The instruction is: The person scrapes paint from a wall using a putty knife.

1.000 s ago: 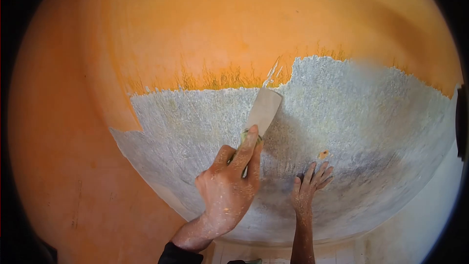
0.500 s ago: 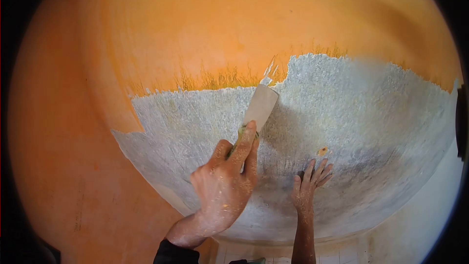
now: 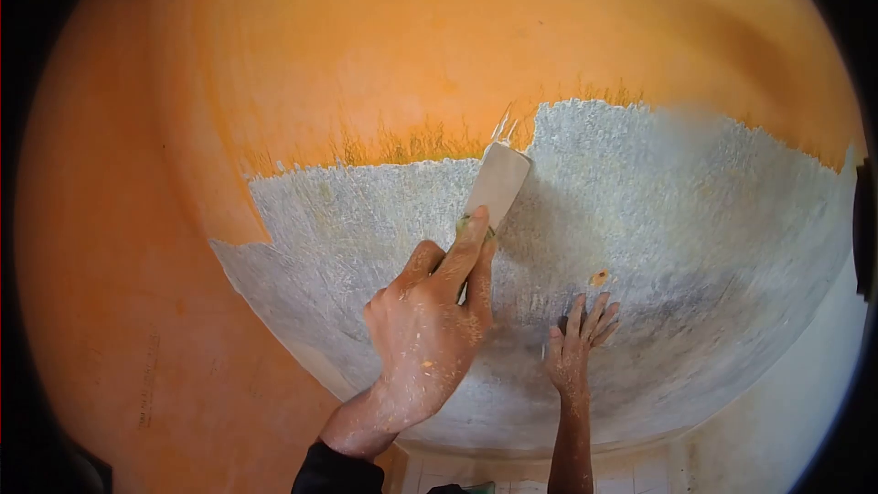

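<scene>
My left hand [image 3: 428, 329] is wrapped round the handle of a scraper [image 3: 498, 185], one finger stretched along its wide flat blade. The blade's tip lies against the wall, where the orange paint [image 3: 366, 55] meets the bare grey surface [image 3: 393, 220]. Thin pale strips of lifted paint [image 3: 503, 126] stand at the blade's edge. My fingers mostly hide the handle, which shows a bit of green. Lower right, my right hand [image 3: 572, 352] rests on the grey surface with fingers spread, just below a small orange-brown spot [image 3: 599, 278]. Pale flecks cover both hands.
Orange wall [image 3: 119, 247] continues round a corner on the left. A ragged paint edge runs across the wall above the grey area. At the right edge is a dark object [image 3: 863, 229]. Pale tiles [image 3: 631, 476] show at the bottom.
My left hand and the scraper have moved slightly up and to the right, the blade pushing a little further into the orange paint. My right hand stays against the wall.
</scene>
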A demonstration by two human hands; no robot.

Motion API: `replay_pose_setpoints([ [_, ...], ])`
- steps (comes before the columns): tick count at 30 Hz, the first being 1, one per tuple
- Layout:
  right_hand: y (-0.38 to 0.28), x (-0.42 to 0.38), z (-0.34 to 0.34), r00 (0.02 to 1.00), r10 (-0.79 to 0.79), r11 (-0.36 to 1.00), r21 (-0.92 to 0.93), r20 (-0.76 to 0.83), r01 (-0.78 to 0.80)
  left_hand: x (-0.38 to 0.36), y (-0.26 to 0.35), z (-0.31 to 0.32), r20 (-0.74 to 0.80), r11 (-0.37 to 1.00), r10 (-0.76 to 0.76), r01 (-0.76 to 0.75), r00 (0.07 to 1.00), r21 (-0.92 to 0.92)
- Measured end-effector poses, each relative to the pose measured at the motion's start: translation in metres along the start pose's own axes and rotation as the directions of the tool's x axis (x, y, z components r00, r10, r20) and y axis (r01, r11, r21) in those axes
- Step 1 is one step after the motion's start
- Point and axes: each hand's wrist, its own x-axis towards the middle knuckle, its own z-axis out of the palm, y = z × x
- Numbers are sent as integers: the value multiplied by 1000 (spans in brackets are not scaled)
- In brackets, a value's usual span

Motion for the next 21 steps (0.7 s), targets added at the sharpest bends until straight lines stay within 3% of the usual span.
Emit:
replay_pose_setpoints([
  [4, 8, -2, 2, 1000, -12, 1000, -19, 20, 12, 4, 5, 7, -33, 996, 54, -52, 998, 72],
  [7, 9, -5, 8, 999, -34, 999, -21, -22, 34, 0, -13, 10, -1, 999, 40, -40, 999, 22],
  [11, 6, -2, 10, 999, -32, 999, -29, -26, 32, 29, 11, 32, -111, 990, 126, -118, 986, 75],
  [15, 14, -6, 3, 999, -20, 1000, 6, 44, 20, 7, -5, 4, 14, 1000, 26, -26, 1000, -8],
  [18, 22, -9, 4, 998, -40, 999, -2, 39, 40, 4, 2, 16, -60, 996, 65, -61, 996, 63],
  [19, 22, -8, 4, 998, -37, 999, -1, 50, 37, 19, 9, 18, -97, 997, 75, -77, 992, -14],
  [21, 20, -11, 3, 997, -20, 1000, 13, 76, 19, 15, 10, 7, -19, 998, 69, -69, 997, 3],
])
